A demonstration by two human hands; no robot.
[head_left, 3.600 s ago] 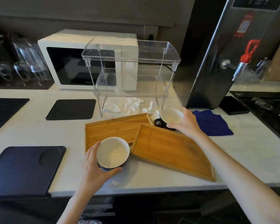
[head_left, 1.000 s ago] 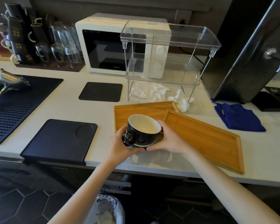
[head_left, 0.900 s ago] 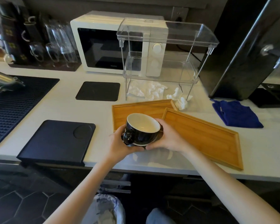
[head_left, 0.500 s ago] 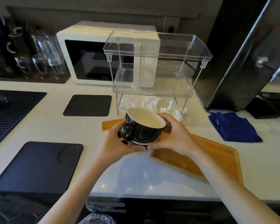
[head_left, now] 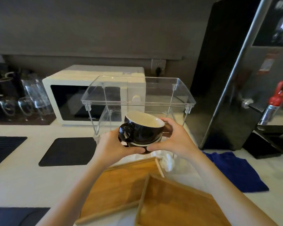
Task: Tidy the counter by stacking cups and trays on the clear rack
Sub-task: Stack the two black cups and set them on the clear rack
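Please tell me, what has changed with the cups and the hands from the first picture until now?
At first each hand held one cup on the counter. Now the two cups are nested, and the left hand and right hand have lifted them together toward the clear rack. The two wooden trays stay on the counter, overlapping as before.

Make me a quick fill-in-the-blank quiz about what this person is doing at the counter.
1. Both hands hold two stacked black cups in front of the clear ____.
2. The upper cup's inside is ____.
3. Two wooden ____ lie on the counter below the left hand and right hand.
4. Behind the rack stands a white ____.

Missing words: rack; white; trays; microwave
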